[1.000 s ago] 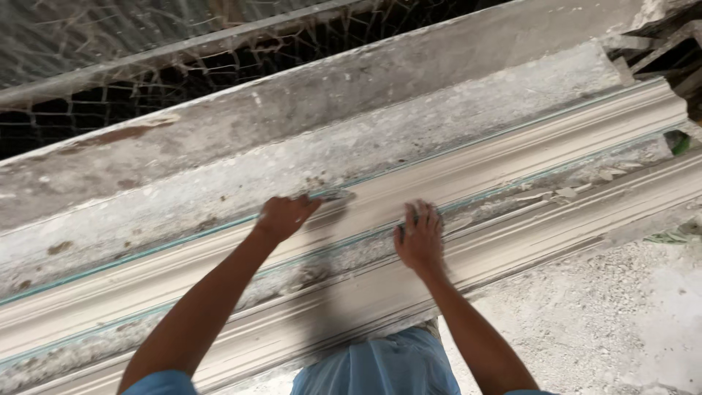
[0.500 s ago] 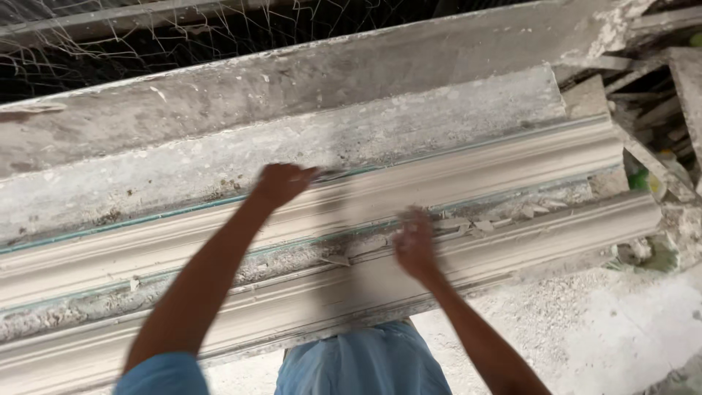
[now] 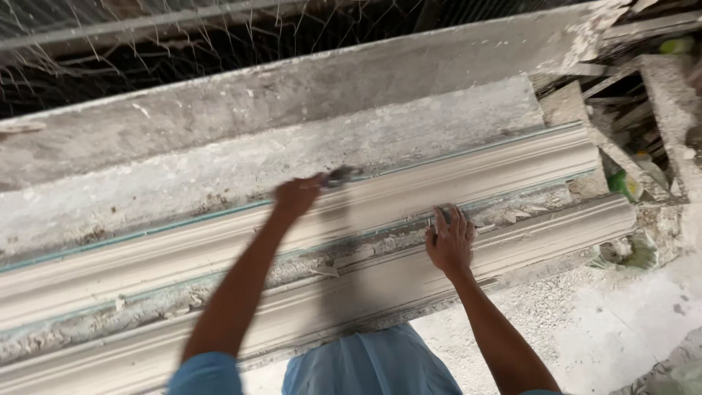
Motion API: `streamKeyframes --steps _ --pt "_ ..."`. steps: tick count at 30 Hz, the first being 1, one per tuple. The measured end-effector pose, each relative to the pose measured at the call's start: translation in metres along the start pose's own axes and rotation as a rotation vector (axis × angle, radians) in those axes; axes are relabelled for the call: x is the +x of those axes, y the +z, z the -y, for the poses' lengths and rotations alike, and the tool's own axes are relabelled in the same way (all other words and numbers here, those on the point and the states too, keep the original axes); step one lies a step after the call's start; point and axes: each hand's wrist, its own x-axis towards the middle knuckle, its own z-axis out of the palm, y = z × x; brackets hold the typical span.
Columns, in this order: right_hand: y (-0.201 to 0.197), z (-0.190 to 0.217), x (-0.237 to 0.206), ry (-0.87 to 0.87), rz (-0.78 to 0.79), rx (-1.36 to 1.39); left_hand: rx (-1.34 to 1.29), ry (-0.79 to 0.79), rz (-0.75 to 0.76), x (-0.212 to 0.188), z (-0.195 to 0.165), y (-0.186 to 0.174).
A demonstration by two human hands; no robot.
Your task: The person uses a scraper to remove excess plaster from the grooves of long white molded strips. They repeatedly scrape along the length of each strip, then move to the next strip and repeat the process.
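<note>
Two long white plaster cornice mouldings lie side by side on a rough bench: the far moulding [image 3: 468, 175] and the near moulding [image 3: 556, 227]. My left hand [image 3: 296, 196] is closed around a small metal tool [image 3: 340, 175], whose tip touches the upper edge of the far moulding. My right hand [image 3: 450, 238] lies flat, fingers spread, on the strip between the two mouldings, at the top edge of the near one. Both forearms reach forward from blue sleeves.
A grey plaster-crusted slab [image 3: 292, 153] runs behind the mouldings, with wire netting [image 3: 146, 44] beyond it. Broken boards and rubble [image 3: 643, 110] pile up at the right end. A green object [image 3: 621, 183] lies there. Dusty white floor [image 3: 607, 329] spreads at the lower right.
The view has swung so the mouldings' right ends now show. My left hand with the tool sits further along the far moulding; my right hand still rests flat by the near one.
</note>
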Motion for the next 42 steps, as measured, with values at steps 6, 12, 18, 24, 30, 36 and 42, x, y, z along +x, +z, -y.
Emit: streamKeyframes --steps 6,12,18,24,30,36,42 --pt "-0.008 0.006 -0.003 -0.07 -0.097 -0.045 0.199 0.315 -0.245 0.028 -0.104 0.022" --pt "-0.009 0.006 -0.006 -0.009 -0.11 -0.007 0.574 0.528 -0.022 -0.016 -0.019 -0.002" --pt "0.001 0.002 -0.001 0.022 -0.066 0.033 0.557 0.597 -0.126 -0.038 0.001 -0.012" --pt "0.007 -0.005 0.0 0.013 0.002 0.029 0.456 0.662 -0.182 0.05 -0.167 0.01" --pt "0.006 -0.027 -0.007 -0.124 0.002 0.204 0.493 0.575 -0.041 0.093 -0.254 0.009" --pt "-0.006 -0.176 0.02 -0.17 0.001 0.313 0.519 0.328 0.106 0.034 -0.117 -0.001" --pt "-0.035 -0.327 0.061 0.017 -0.055 0.081 0.584 0.574 -0.355 -0.011 -0.051 -0.011"
